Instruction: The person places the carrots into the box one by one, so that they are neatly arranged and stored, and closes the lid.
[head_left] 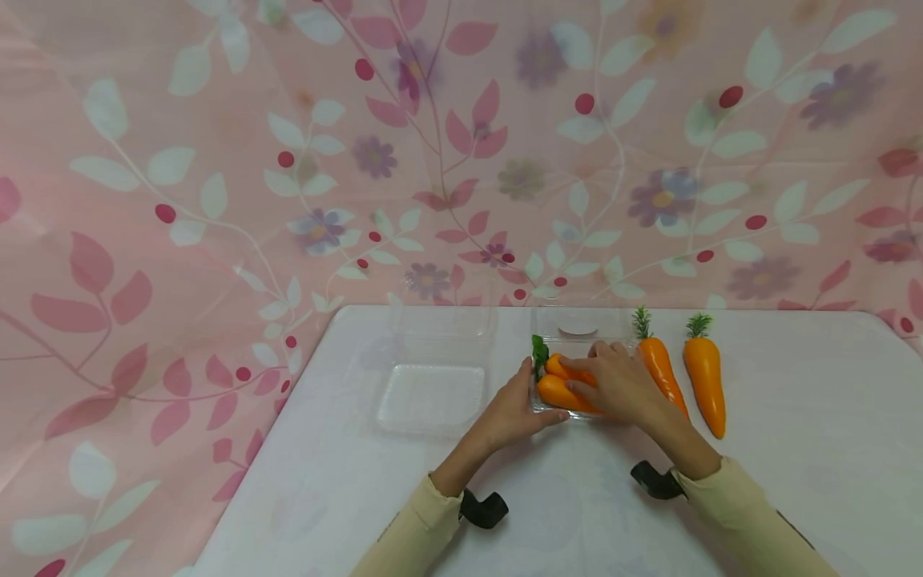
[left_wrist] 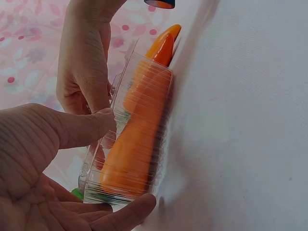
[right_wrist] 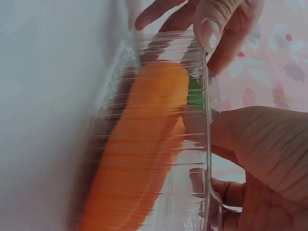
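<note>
Two orange toy carrots (head_left: pixel 558 393) with green tops lie side by side in a clear plastic clamshell box (right_wrist: pixel 209 159), its lid raised at the back. My left hand (head_left: pixel 508 410) holds the box at its left end, thumb along the front rim and fingers round the end wall. Reaching in from above, my right hand (head_left: pixel 626 385) has thumb and index finger on the rear carrot, pinching it near its top. The ribbed wall blurs the carrots in both wrist views, and my right hand covers their tips in the head view.
Two more carrots, one nearer (head_left: pixel 662 373) and one farther right (head_left: pixel 705 385), lie on the white table (head_left: pixel 793 481). A second clear box (head_left: pixel 433 398) stands open on the left. A pink floral cloth (head_left: pixel 461 160) hangs behind the table.
</note>
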A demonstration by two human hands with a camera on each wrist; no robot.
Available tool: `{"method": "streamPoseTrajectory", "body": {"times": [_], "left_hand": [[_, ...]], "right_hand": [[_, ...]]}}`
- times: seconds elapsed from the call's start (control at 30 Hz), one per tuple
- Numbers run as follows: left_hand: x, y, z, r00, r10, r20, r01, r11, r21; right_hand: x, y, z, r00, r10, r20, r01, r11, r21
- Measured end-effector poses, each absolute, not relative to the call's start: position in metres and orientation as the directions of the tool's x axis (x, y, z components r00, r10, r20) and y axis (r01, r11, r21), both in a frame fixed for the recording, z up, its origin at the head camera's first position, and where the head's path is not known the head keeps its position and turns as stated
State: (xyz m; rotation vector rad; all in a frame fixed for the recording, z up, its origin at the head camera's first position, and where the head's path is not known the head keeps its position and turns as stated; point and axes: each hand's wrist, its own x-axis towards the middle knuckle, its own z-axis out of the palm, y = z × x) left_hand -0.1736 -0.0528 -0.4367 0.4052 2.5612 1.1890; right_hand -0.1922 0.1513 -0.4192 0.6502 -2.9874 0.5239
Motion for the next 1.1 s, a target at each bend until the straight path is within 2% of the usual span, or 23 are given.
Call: {"method": "streamPoseTrajectory", "body": {"times": [0.43, 1.1], "left_hand": [[-0.174, -0.053, -0.438, -0.919, 0.37, -0.14, 0.128, 0.613, 0.779], [-0.173, -0.052, -0.438, -0.921, 0.367, -0.128, 0.142, 0.624, 0.769]], "right_hand": [[-0.192, 0.152, -0.417, -0.916, -0.394, 0.076, -0.393, 0.844, -0.364], [-0.184, 0.17, -0.416, -0.902, -0.403, 0.157, -0.432, 0.832, -0.348]]}}
